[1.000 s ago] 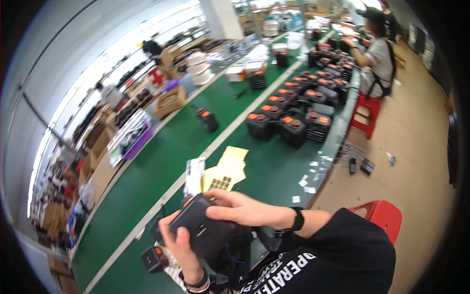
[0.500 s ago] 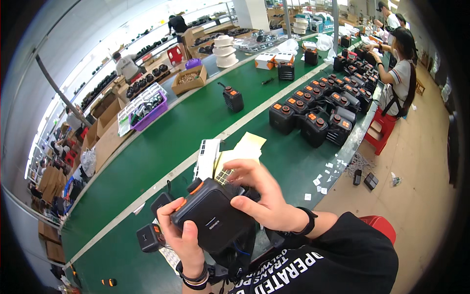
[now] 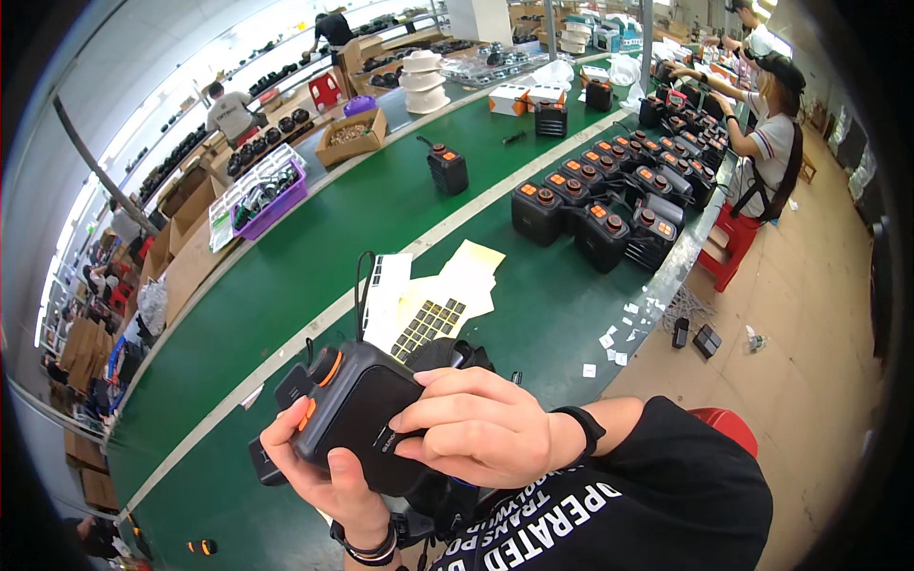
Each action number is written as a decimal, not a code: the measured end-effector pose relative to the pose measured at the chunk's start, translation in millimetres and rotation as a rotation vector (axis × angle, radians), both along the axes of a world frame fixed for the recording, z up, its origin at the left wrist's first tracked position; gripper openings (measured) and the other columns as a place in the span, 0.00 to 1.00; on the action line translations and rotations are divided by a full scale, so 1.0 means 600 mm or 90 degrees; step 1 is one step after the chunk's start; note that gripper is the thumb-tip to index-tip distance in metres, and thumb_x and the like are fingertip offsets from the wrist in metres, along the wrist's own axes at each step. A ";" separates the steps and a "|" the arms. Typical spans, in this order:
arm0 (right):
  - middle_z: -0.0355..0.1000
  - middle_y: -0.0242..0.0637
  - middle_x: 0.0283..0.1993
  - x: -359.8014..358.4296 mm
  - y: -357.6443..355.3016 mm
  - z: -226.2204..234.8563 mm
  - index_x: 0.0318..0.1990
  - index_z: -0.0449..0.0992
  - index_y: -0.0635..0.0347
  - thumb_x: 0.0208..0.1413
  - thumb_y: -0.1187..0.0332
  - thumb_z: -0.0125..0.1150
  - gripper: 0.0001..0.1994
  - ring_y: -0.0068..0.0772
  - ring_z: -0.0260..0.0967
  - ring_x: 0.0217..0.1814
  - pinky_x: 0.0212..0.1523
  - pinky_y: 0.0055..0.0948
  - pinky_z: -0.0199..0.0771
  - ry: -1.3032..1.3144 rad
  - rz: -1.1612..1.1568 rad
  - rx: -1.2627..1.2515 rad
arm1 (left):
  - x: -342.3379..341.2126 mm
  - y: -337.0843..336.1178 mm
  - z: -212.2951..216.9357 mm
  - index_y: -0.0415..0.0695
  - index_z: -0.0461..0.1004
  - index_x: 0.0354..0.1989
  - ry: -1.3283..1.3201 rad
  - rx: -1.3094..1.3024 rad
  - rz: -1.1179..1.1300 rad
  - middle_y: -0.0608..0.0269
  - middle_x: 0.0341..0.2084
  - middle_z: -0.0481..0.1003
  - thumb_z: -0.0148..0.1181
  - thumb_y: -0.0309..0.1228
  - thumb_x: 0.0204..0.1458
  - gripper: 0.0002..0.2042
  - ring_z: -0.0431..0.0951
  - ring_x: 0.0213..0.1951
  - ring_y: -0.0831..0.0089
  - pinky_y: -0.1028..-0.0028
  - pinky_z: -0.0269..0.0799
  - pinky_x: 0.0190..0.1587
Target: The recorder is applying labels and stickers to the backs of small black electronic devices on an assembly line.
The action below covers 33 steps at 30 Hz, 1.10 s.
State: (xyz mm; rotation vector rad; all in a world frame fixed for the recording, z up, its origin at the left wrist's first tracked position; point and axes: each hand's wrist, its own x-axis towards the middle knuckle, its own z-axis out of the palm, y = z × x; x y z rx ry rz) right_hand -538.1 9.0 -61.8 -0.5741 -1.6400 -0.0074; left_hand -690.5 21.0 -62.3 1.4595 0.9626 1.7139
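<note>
A black boxy device (image 3: 357, 414) with an orange-ringed knob, orange buttons and a wrist loop is tilted up in front of me. My left hand (image 3: 328, 483) grips its left end, thumb on the front face and fingers near the buttons. My right hand (image 3: 486, 425) is closed, its fingertips pressed together against the front face beside the printed mark. Whatever those fingertips hold, if anything, is hidden. Just beyond lies a sheet of small dark stickers (image 3: 428, 325) on yellow backing paper (image 3: 475, 266), next to a white sheet (image 3: 387, 276).
Many similar black devices (image 3: 600, 236) crowd the green bench (image 3: 286, 319) to the right; one stands alone (image 3: 446, 169) farther off. White paper scraps (image 3: 606, 341) lie near the bench edge. A purple basket (image 3: 271, 211) sits far left. Co-workers sit beyond, one on a red stool (image 3: 728, 243).
My right hand has moved from beside the sticker sheet onto the device's front face, its fingers closing. My left hand still grips the device. The view has shifted slightly.
</note>
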 end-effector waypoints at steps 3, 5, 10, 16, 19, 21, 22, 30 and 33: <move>0.74 0.41 0.37 -0.002 0.002 -0.008 0.34 0.70 0.64 0.39 0.79 0.68 0.14 0.37 0.70 0.38 0.47 0.37 0.73 -0.019 -0.004 0.015 | -0.003 0.003 -0.008 0.38 0.60 0.49 0.008 0.025 0.010 0.60 0.40 0.61 0.58 0.47 0.47 0.29 0.64 0.42 0.73 0.73 0.62 0.45; 0.74 0.42 0.37 -0.004 0.001 -0.009 0.34 0.70 0.65 0.39 0.79 0.68 0.14 0.38 0.71 0.37 0.47 0.37 0.73 -0.012 -0.010 0.013 | -0.002 0.005 -0.010 0.38 0.59 0.48 0.040 0.059 0.038 0.60 0.39 0.60 0.59 0.48 0.47 0.29 0.63 0.42 0.72 0.72 0.60 0.47; 0.74 0.44 0.36 -0.006 0.003 -0.006 0.33 0.70 0.67 0.39 0.80 0.67 0.12 0.39 0.72 0.36 0.48 0.38 0.72 0.006 -0.020 0.024 | -0.002 0.010 -0.018 0.38 0.60 0.48 0.073 0.107 0.070 0.59 0.38 0.63 0.56 0.47 0.49 0.27 0.66 0.40 0.72 0.73 0.63 0.44; 0.75 0.40 0.35 -0.005 0.000 0.001 0.28 0.70 0.61 0.40 0.80 0.67 0.10 0.35 0.73 0.36 0.52 0.42 0.68 0.031 -0.006 -0.063 | 0.000 0.010 -0.024 0.39 0.60 0.49 0.110 0.164 0.116 0.59 0.40 0.64 0.54 0.46 0.51 0.26 0.68 0.41 0.72 0.75 0.66 0.44; 0.75 0.38 0.34 -0.003 0.000 0.003 0.25 0.68 0.58 0.40 0.80 0.67 0.11 0.33 0.73 0.35 0.54 0.43 0.66 0.048 0.000 -0.096 | -0.001 0.010 -0.025 0.39 0.59 0.50 0.125 0.173 0.119 0.59 0.41 0.64 0.54 0.46 0.51 0.26 0.67 0.42 0.72 0.75 0.66 0.44; 0.75 0.37 0.33 -0.004 0.001 0.002 0.24 0.67 0.58 0.40 0.81 0.67 0.12 0.33 0.72 0.34 0.54 0.42 0.66 0.078 0.027 -0.127 | -0.002 0.010 -0.026 0.39 0.59 0.50 0.133 0.176 0.123 0.59 0.41 0.64 0.54 0.46 0.51 0.26 0.67 0.43 0.72 0.75 0.66 0.45; 0.75 0.37 0.33 -0.003 0.002 0.003 0.24 0.67 0.58 0.40 0.81 0.67 0.12 0.33 0.72 0.34 0.54 0.42 0.66 0.078 0.028 -0.127 | -0.001 0.009 -0.026 0.39 0.59 0.50 0.133 0.174 0.120 0.59 0.41 0.63 0.54 0.46 0.51 0.26 0.67 0.43 0.72 0.75 0.66 0.45; 0.72 0.38 0.34 -0.004 0.005 0.004 0.24 0.66 0.56 0.39 0.84 0.65 0.13 0.31 0.69 0.33 0.52 0.43 0.67 0.128 0.091 -0.137 | 0.001 0.014 -0.029 0.39 0.58 0.50 0.133 0.181 0.106 0.58 0.41 0.64 0.53 0.48 0.52 0.27 0.68 0.43 0.72 0.74 0.66 0.45; 0.70 0.41 0.38 -0.013 0.004 -0.009 0.30 0.72 0.59 0.37 0.82 0.66 0.12 0.32 0.68 0.37 0.53 0.43 0.67 0.146 0.011 -0.079 | 0.001 0.016 -0.030 0.39 0.58 0.50 0.118 0.169 0.107 0.57 0.41 0.65 0.53 0.48 0.52 0.27 0.69 0.41 0.71 0.75 0.67 0.43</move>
